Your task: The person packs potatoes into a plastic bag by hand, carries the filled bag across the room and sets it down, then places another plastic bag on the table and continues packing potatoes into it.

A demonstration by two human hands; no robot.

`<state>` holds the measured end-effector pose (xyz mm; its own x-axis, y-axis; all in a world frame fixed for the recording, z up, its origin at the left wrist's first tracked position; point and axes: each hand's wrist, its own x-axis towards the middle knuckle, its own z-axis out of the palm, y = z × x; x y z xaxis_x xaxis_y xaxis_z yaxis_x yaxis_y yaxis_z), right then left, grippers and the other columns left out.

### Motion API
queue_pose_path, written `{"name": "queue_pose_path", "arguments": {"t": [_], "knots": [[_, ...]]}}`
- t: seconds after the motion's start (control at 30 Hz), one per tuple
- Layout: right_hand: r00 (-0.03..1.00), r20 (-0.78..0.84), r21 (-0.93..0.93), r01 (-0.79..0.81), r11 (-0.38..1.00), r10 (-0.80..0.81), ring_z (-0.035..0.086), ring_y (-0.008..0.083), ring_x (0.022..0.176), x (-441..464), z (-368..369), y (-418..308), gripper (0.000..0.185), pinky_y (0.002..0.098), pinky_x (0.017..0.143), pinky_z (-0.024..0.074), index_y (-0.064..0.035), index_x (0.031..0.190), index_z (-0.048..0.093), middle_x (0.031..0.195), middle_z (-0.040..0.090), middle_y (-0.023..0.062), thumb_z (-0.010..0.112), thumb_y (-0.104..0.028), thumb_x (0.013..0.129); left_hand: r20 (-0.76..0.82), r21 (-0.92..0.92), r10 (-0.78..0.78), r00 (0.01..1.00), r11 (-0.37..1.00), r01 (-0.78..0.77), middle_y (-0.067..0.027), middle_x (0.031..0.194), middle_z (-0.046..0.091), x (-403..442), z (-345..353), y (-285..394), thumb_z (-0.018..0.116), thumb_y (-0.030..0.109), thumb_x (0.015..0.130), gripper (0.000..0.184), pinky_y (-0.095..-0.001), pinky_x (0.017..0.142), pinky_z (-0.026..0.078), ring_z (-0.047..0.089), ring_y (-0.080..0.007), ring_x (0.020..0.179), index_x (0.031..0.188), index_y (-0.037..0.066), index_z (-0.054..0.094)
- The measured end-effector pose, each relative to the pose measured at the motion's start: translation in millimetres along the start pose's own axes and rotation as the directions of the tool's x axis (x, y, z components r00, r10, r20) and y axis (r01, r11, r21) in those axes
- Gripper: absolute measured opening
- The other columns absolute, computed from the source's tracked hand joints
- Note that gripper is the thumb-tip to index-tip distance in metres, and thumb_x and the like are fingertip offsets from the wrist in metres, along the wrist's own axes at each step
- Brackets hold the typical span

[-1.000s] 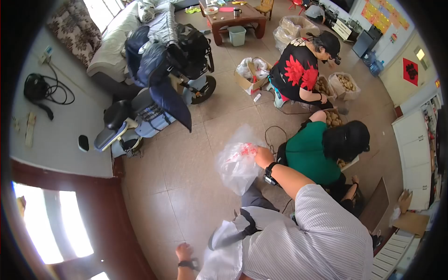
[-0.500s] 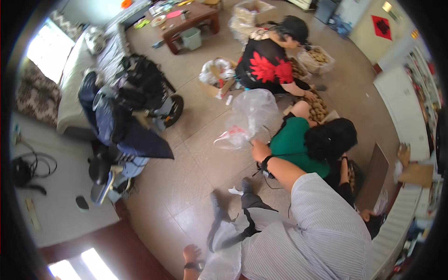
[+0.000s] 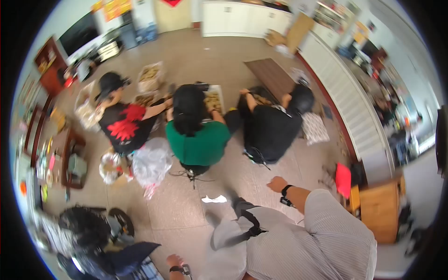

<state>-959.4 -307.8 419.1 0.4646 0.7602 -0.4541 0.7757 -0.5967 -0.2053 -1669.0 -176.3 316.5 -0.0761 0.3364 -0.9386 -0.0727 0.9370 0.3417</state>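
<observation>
My left hand [image 3: 174,260], with a dark band at the wrist, hangs low at the bottom of the view; it looks open, its fingers somewhat blurred. Stretched out over the floor, my right hand [image 3: 276,184] has its fingers loosely apart and nothing visible in it. A black wrist strap [image 3: 286,192] with a small device sits behind it. The nearest person, in a black top [image 3: 273,133], crouches ahead of that hand, apart from it. A white scrap of paper [image 3: 213,199] lies on the floor by my feet.
Two more people, in a green top [image 3: 196,142] and a black-and-red top [image 3: 125,123], sit beside potato-like produce [image 3: 213,100]. A clear plastic bag [image 3: 151,161] lies behind them. A scooter [image 3: 88,228] stands left, a brown board [image 3: 270,79] ahead, a wooden cabinet [image 3: 380,210] right.
My view has swung to the right, bringing the third person and the cabinet into sight. My right hand is now away from the plastic bag and near the person in black.
</observation>
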Motion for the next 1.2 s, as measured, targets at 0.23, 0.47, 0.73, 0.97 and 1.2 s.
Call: {"name": "queue_pose_path", "arguments": {"t": [0.23, 0.47, 0.73, 0.97, 1.2], "knots": [[0.934, 0.263, -0.186, -0.196, 0.963, 0.241, 0.067, 0.0375, 0.093, -189.4, 131.3, 160.8, 0.027, 0.0456, 0.084, 0.0534, -0.0022, 0.09, 0.074, 0.098, 0.07, 0.0219, 0.051, -0.015, 0.085, 0.214, 0.46, 0.099, 0.972, 0.868, -0.19, -0.0063, 0.088, 0.062, 9.4, 119.3, 51.5, 0.058, 0.023, 0.088, 0.015, -0.0402, 0.062, 0.053, 0.063, -0.0229, 0.081, 0.096, 0.011, 0.058], [0.938, 0.319, 0.308, -0.237, 0.922, 0.135, 0.067, 0.0356, 0.092, -296.3, 204.6, 198.8, 0.029, 0.0416, 0.085, 0.0532, -0.0096, 0.097, 0.075, 0.1, 0.071, 0.016, 0.058, -0.025, 0.08, 0.451, 0.612, 0.072, 0.889, 0.7, -0.368, -0.0178, 0.102, 0.065, -72.2, 327.2, -54.3, 0.047, 0.018, 0.096, 0.025, -0.0439, 0.065, 0.057, 0.067, -0.0359, 0.082, 0.114, 0.002, 0.055], [0.915, 0.066, 0.359, -0.394, 0.846, 0.398, 0.069, 0.0299, 0.085, -377.6, 222.7, 370.7, 0.023, 0.041, 0.069, 0.0568, -0.0077, 0.095, 0.073, 0.091, 0.071, 0.0117, 0.056, -0.016, 0.083, 0.467, 0.805, -0.049, 0.883, 0.435, -0.403, -0.0164, 0.102, 0.065, -165.1, 512.3, -141.0, 0.059, 0.021, 0.091, 0.031, -0.0382, 0.067, 0.057, 0.068, -0.0282, 0.081, 0.113, -0.001, 0.056], [0.5, 0.354, 0.812, -0.583, 0.005, 0.79, 0.066, 0.0201, 0.056, -379.8, 182.9, 444.7, 0.027, 0.0336, 0.047, 0.0543, -0.0033, 0.096, 0.073, 0.071, 0.069, 0.0109, 0.058, -0.023, 0.085, 0.41, 0.898, -0.054, 0.911, 0.201, -0.392, -0.0133, 0.097, 0.066, -182.9, 641.8, -160.3, 0.056, 0.018, 0.088, 0.027, -0.0367, 0.063, 0.055, 0.067, -0.0254, 0.075, 0.107, 0.0, 0.06], [0.685, 0.16, 0.824, -0.489, 0.286, 0.71, 0.068, 0.0256, 0.064, -377.9, 222.0, 466.9, 0.026, 0.0371, 0.059, 0.0567, -0.0045, 0.086, 0.072, 0.073, 0.07, 0.0131, 0.055, -0.024, 0.083, 0.403, 0.893, -0.266, 0.876, -0.094, -0.44, -0.0138, 0.089, 0.066, -156.3, 820.5, -208.0, 0.052, 0.02, 0.089, 0.023, -0.0396, 0.061, 0.055, 0.067, -0.0271, 0.073, 0.1, 0.002, 0.06]]}}
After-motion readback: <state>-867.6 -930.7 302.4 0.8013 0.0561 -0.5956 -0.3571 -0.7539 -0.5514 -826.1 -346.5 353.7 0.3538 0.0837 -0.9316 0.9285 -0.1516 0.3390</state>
